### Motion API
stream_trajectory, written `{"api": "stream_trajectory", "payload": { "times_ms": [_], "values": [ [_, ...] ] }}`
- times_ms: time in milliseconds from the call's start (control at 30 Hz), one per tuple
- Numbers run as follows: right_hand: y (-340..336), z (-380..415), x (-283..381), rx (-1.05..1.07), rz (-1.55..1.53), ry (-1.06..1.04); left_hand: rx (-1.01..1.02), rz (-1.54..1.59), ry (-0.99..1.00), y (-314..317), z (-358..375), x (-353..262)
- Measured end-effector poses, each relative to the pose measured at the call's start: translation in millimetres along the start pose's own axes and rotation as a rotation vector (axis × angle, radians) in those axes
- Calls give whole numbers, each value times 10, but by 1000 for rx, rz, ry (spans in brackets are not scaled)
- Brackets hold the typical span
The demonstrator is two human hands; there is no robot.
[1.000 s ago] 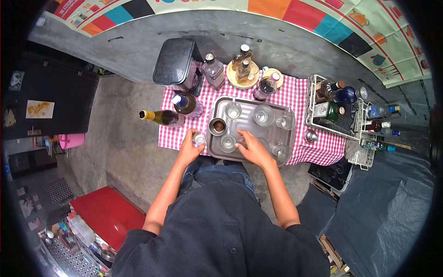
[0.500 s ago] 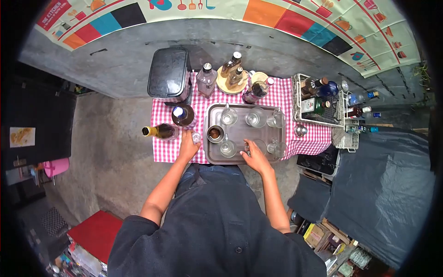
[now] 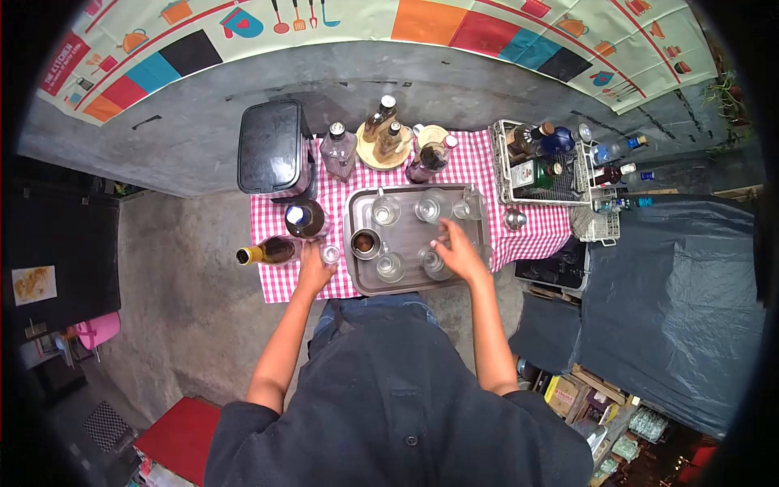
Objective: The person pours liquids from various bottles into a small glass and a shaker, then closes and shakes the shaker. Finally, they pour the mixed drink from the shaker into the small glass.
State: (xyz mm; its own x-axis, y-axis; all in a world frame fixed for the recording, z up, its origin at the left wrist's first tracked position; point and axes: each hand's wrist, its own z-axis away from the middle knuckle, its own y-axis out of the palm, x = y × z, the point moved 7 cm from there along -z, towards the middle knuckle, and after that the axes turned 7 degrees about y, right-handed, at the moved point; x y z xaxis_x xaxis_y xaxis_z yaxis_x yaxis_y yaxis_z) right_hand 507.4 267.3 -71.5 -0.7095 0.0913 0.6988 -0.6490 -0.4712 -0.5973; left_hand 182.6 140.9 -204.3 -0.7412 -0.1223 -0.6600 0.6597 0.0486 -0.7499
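Observation:
My left hand (image 3: 314, 270) is at the left of the tray, thumb and fingers around a small clear glass (image 3: 330, 254) standing on the checked cloth. Beyond it stands a dark bottle with a white-and-blue cap (image 3: 305, 218), and a yellow-necked bottle (image 3: 272, 251) is to its left. Over the right half of the brown tray (image 3: 406, 284) hovers my right hand (image 3: 460, 253), fingers apart and holding nothing. Under and around it are clear glass mugs (image 3: 386, 211), several in all. A metal cup with dark brown contents (image 3: 365, 243) sits at the tray's left side.
Bottles stand on a round wooden plate (image 3: 381, 158) at the back, near a black lidded bin (image 3: 272, 146). A wire crate (image 3: 542, 197) of bottles is at the right, with a small round metal object (image 3: 514, 218) before it. The grey wall closes off the back.
The whole view has shifted, so the table sits further left. My right hand has moved up and forward over the tray. My left hand stays by the small glass.

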Motion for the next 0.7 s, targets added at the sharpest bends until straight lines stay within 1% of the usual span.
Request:
{"api": "stream_trajectory", "payload": {
  "times_ms": [33, 100, 133, 167, 233, 267, 300, 367, 433, 467, 500, 533, 567, 633, 667, 700],
  "values": [
    [-124, -112, 20, -27, -4, -21, -5, -5, -3, -72, 4, -74],
    [-424, -340, 74, -112, 27, -13, 12, 10, -98, -198, 65, -173],
    [-559, -473, 141, -158, 56, -81, -17, -15, -106, -252, 100, -222],
    [-663, -622, 147, -165, 33, -58, -25, -19, -120, -287, 143, -274],
    [-874, -803, 411, -210, 76, -113, -53, -2, -224, -383, 228, -362],
    [-905, -976, 410, -212, 50, -152, -135, -10, -175, -437, 280, -455],
    [-907, -1163, 384, -210, 22, -193, -145, -19, -190, -439, 321, -492],
    [-875, -1434, 435, -171, -27, -277, -231, 32, -229, -473, 446, -554],
    [-868, -1520, 692, -70, -9, -312, -280, 46, -260, -504, 549, -686],
    [-780, -1704, 591, -98, -10, -399, -265, 84, -286, -479, 595, -728],
    [-749, -1767, 618, -110, -4, -426, -254, 120, -310, -466, 641, -775],
    [-705, -1840, 613, -93, -87, -461, -250, 165, -300, -454, 677, -879],
    [-648, -1898, 603, -72, -172, -493, -282, 148, -335, -474, 716, -948],
    [-569, -1980, 560, -97, -230, -509, -130, 422, -399, -311, 758, -1092],
    [-544, -1958, 569, -140, -273, -560, -155, 416, -419, -348, 776, -1166],
    [-477, -1948, 577, -120, -276, -574, -107, 455, -432, -346, 765, -1282]
  ]
}}
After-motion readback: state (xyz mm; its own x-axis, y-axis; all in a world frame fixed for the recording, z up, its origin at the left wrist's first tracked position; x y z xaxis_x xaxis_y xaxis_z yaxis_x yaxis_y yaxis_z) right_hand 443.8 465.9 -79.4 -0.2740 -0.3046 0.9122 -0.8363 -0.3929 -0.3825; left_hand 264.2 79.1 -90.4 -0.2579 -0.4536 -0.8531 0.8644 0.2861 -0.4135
